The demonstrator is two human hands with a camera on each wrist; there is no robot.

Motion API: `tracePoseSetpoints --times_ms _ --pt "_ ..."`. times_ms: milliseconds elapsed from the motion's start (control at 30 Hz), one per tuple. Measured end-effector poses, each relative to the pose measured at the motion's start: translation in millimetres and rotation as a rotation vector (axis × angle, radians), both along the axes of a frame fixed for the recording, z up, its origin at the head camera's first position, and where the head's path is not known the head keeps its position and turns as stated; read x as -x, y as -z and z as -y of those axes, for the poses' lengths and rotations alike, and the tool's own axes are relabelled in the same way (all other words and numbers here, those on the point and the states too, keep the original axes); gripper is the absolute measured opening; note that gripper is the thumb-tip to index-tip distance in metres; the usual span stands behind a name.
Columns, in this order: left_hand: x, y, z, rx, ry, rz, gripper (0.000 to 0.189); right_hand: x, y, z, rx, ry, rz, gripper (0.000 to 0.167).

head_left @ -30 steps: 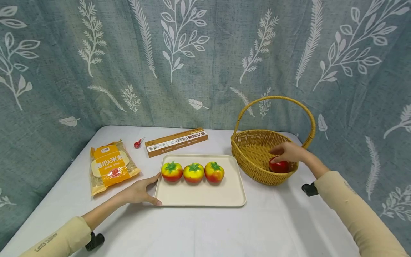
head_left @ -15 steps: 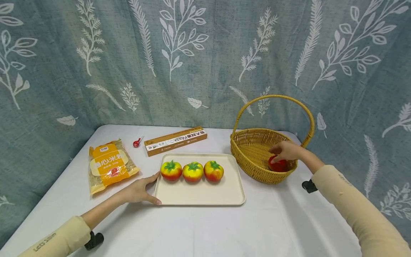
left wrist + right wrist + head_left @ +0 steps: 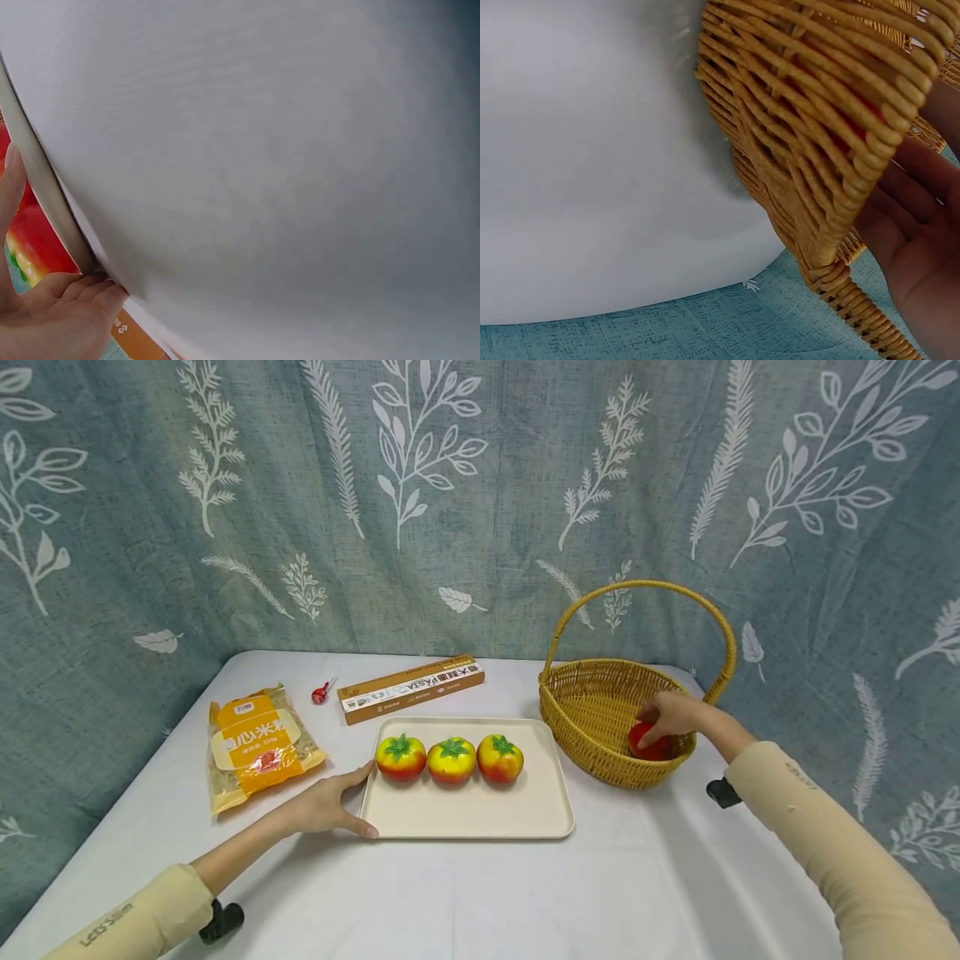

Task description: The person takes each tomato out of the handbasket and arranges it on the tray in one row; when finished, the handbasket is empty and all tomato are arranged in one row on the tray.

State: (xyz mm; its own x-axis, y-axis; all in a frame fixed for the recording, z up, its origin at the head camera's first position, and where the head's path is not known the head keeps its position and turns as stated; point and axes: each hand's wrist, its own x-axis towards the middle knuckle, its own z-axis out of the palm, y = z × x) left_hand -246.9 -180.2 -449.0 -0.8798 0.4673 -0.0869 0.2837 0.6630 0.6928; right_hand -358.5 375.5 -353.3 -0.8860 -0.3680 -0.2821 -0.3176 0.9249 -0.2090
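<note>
My left hand [image 3: 322, 806] rests at the left edge of a cream tray [image 3: 480, 818], thumb by the near corner and fingers spread along the rim. In a row on the tray stand three red-and-yellow fruits [image 3: 452, 762] with green leafy tops. The left wrist view catches one fruit [image 3: 41, 240] behind the rim. Reaching over the right side of a wicker basket [image 3: 581, 747], my right hand [image 3: 675, 712] holds a round red fruit [image 3: 647, 743] low inside it, thumb and fingers about it. In the right wrist view the woven wall hides most of that fruit.
A brown pasta box [image 3: 412, 690] lies behind the tray. Left of it is a red lollipop [image 3: 320, 695]. An orange bag of rice noodles [image 3: 262, 747] lies beyond the left forearm. The basket's tall handle [image 3: 645, 583] arches over it. A patterned curtain [image 3: 480, 510] hangs behind the table.
My right hand has shifted slightly right over the red fruit, and more of the fruit's left side shows. The left hand and the tray have stayed in place.
</note>
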Motion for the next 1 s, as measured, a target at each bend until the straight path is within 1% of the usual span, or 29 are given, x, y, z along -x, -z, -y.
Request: tracePoseSetpoints --times_ms 167,333,500,600,733,1000 --pt "0.4 0.5 -0.2 0.0 -0.001 0.001 0.112 -1.1 -2.9 1.5 0.001 -0.001 0.017 0.064" --pt "1.4 0.6 -0.2 0.0 -0.004 0.003 0.112 -2.2 -8.2 3.1 -0.004 -0.028 0.007 0.06" --pt "1.0 1.0 -0.3 0.01 -0.008 0.003 0.112 -3.6 -19.2 7.2 0.011 -0.016 0.0 0.059" --pt "0.8 0.9 -0.3 0.011 -0.01 0.004 0.112 -4.4 -26.7 10.8 0.017 -0.023 -0.013 0.057" --pt "0.8 1.0 0.0 0.005 -0.007 0.003 0.112 -4.2 -34.1 14.2 0.007 -0.045 -0.036 0.059" --pt "0.9 0.2 0.3 0.001 -0.003 -0.004 0.112 -9.6 -43.9 17.9 0.006 -0.04 -0.045 0.062"
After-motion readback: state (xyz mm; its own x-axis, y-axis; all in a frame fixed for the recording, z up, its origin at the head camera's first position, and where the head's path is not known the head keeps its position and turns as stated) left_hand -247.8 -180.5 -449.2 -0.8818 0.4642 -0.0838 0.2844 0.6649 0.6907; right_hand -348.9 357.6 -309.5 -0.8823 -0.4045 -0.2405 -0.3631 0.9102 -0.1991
